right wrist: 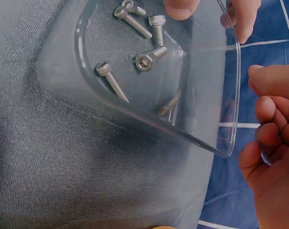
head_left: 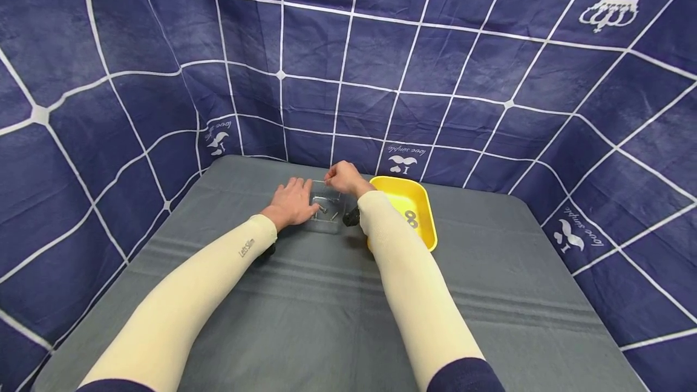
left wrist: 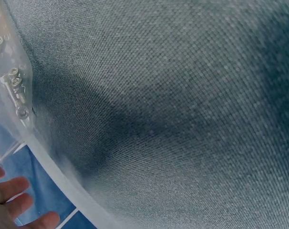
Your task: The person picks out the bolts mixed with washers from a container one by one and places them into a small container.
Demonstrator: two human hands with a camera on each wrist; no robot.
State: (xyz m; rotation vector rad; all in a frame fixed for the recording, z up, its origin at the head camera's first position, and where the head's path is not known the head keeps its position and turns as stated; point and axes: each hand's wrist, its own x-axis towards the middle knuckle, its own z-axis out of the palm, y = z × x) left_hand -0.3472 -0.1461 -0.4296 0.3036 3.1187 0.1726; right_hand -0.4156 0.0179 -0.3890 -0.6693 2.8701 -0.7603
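Note:
A clear plastic box stands toward the far side of the table, with several metal socket-head screws lying loose in it. My left hand lies at the box's left side, fingers straight and spread, its thumb reaching over the inside. Seen from the right wrist, left fingertips overlap the box's interior and rim. My right hand hovers by the far right corner of the box, just off the rim. Its fingers are curled toward the palm, and nothing shows between them.
A yellow tray sits right of the box, partly behind my right forearm, with grey rings in it. Grey cloth covers the table. A blue checked curtain hangs close behind the table and along both sides.

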